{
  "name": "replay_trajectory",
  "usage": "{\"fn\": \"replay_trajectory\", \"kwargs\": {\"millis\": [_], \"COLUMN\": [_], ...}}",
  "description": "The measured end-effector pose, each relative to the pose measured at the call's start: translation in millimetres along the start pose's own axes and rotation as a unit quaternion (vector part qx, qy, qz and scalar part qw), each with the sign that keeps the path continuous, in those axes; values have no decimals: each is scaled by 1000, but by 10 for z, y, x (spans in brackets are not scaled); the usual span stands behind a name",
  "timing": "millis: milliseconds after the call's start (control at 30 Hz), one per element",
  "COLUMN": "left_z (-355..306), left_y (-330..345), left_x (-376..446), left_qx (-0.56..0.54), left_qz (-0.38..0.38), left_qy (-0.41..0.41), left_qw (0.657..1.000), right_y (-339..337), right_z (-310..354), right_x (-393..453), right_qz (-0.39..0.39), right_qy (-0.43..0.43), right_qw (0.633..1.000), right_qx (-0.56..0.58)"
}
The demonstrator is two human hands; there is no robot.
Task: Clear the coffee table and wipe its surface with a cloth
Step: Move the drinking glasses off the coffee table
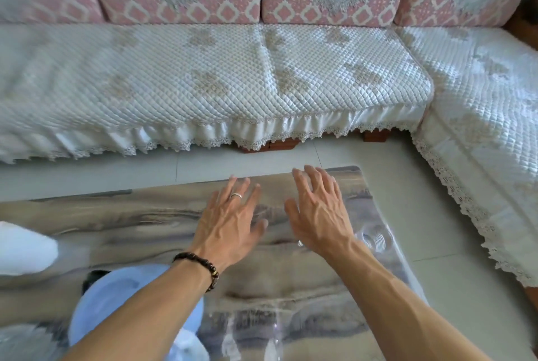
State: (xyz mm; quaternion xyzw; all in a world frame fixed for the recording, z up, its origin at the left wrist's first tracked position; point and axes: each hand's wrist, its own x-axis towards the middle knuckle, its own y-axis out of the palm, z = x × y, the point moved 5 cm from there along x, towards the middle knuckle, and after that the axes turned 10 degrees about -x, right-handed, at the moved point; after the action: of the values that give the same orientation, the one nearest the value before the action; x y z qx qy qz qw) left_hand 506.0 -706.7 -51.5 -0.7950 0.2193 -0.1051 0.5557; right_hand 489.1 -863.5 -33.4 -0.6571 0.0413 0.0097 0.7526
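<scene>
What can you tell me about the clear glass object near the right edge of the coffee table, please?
The clear glass object looks like a small ribbed transparent piece, perhaps a cup or dish; blur hides its exact shape. It sits on the coffee table by the right edge, just beyond the right wrist. Neither of the hands touches it.

Glossy marbled coffee table (145, 224), near-bare

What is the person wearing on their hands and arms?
The left hand has a silver ring on one of its fingers and a dark beaded bracelet at the wrist. The right hand wears nothing. Both forearms are bare, with no sleeves.
</scene>
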Motion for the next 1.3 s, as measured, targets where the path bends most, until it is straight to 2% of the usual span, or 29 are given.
{"fn": "replay_trajectory", "kwargs": {"millis": [167, 333, 533, 700, 900, 1133, 1300], "left_z": [887, 1951, 3399, 4343, 5142, 5857, 6121], "left_y": [-857, -1227, -1159, -972, -791, -795, -815], "left_x": [-607, -1349, -2319, -2756, -2972, -2743, -2488], "left_qx": [23, 55, 44, 43, 27, -31, -90], "left_qz": [-70, -82, -93, -70, -76, -101, -63], "left_qy": [-53, -111, -196, -246, -263, -298, -307], "left_qw": [996, 989, 975, 966, 961, 949, 945], "right_y": [-351, -293, 369, 1026, 1692, 1766, 1733], "right_z": [1329, 2551, 4139, 5144, 5772, 6131, 6171], "right_x": [96, 159, 157, 244, 417, 706, 845], "right_qz": [-31, -38, 24, 84, 176, 123, 100], "right_qy": [-103, -165, -239, -251, -178, -212, -215], "right_qw": [994, 985, 971, 964, 966, 966, 966], "right_qx": [8, 18, 1, -18, -58, -87, -102]}}
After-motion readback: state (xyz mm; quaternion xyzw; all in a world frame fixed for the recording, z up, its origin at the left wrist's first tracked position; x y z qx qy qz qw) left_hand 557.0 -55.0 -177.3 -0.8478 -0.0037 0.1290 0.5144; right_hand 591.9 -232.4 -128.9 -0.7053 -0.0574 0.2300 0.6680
